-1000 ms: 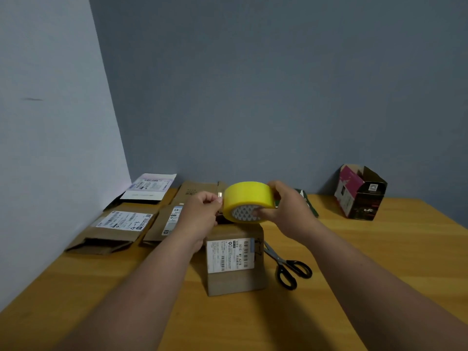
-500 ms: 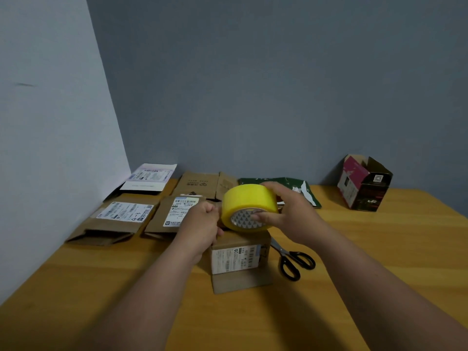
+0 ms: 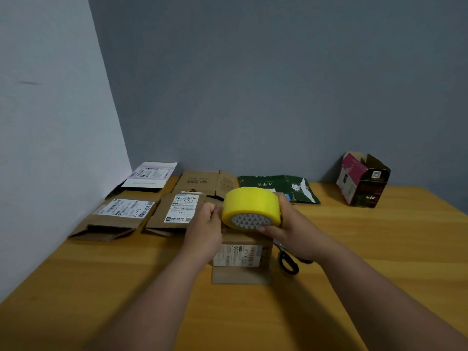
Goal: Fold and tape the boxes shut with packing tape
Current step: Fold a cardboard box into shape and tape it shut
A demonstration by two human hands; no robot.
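A right hand [image 3: 291, 229] grips the yellow tape roll [image 3: 250, 207] just above a small cardboard box [image 3: 241, 259] at the worktop [image 3: 379, 249] centre, while left-hand fingers [image 3: 212, 211] pinch at its left edge, apparently freeing the tape end to seal the box.

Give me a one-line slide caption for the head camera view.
Right hand holds a yellow tape roll above a small cardboard box while the left hand pinches at its edge.
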